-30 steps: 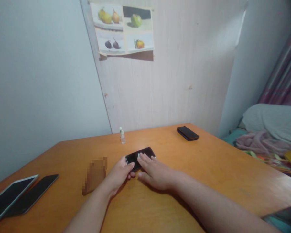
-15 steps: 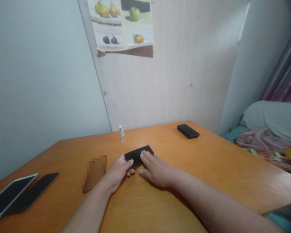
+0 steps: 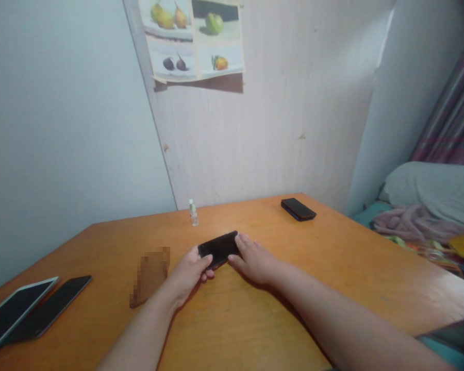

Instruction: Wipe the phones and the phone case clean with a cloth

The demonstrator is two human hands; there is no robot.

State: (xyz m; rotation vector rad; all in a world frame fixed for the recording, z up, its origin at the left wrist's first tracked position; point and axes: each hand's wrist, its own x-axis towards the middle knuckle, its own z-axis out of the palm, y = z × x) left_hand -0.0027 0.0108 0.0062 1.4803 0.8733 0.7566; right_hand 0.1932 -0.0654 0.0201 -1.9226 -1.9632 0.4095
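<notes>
A black smartphone (image 3: 220, 249) is held at a slant just over the wooden table, its dark face up. My left hand (image 3: 189, 273) grips its left end, thumb on the face and fingers curled underneath. My right hand (image 3: 255, 260) lies over the phone's right end with fingers stretched out and the thumb apart, near the close edge. Whether anything thin lies under the right fingertips cannot be made out.
At the left lie a white-framed tablet (image 3: 21, 309) and a dark flat device (image 3: 54, 307). A blurred-out brown item (image 3: 150, 275) sits beside my left forearm. Farther back stand a small clear bottle (image 3: 194, 214) and a dark phone-like stack (image 3: 298, 209). The table (image 3: 232, 330) meets the wall.
My right hand has slid rightward across the phone's face to its right end, uncovering more of the screen. My left hand keeps its hold, and the phone has hardly moved.
</notes>
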